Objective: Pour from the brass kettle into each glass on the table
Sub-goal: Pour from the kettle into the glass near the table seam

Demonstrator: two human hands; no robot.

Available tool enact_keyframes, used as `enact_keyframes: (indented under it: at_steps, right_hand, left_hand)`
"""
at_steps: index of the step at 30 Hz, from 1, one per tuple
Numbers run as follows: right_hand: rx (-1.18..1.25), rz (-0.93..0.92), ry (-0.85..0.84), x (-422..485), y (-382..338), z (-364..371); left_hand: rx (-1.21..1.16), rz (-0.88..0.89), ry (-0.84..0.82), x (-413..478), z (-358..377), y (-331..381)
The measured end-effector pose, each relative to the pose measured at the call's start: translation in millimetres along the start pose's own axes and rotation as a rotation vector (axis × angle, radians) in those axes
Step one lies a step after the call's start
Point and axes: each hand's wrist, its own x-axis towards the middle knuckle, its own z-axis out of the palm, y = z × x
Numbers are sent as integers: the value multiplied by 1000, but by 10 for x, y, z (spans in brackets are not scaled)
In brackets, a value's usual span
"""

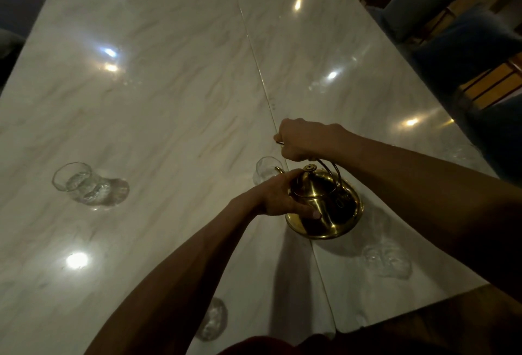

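Near glass [212, 319]: bottom middle, partly behind the left arm.
Left hand [282, 199]: grip wrapped on the brass kettle [324, 205], near its lid.
Right hand [305, 140]: grip closed on the handle.
Kettle: middle right, tipped, spout by a small glass [265, 169].
Worktop [169, 86]: shiny marble.
Another glass [79, 182]: left side.

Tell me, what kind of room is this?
Probably a dining room: a long polished marble table, cushioned chairs along its side, and tea glasses set out around a brass kettle.
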Motion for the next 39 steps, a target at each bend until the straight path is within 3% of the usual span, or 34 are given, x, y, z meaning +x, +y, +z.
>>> enact_keyframes:
  at_steps: [39]
  right_hand:
    - [-25, 8, -16, -7, -19, 9]
  left_hand:
    - [22, -47, -1, 5, 2, -42]
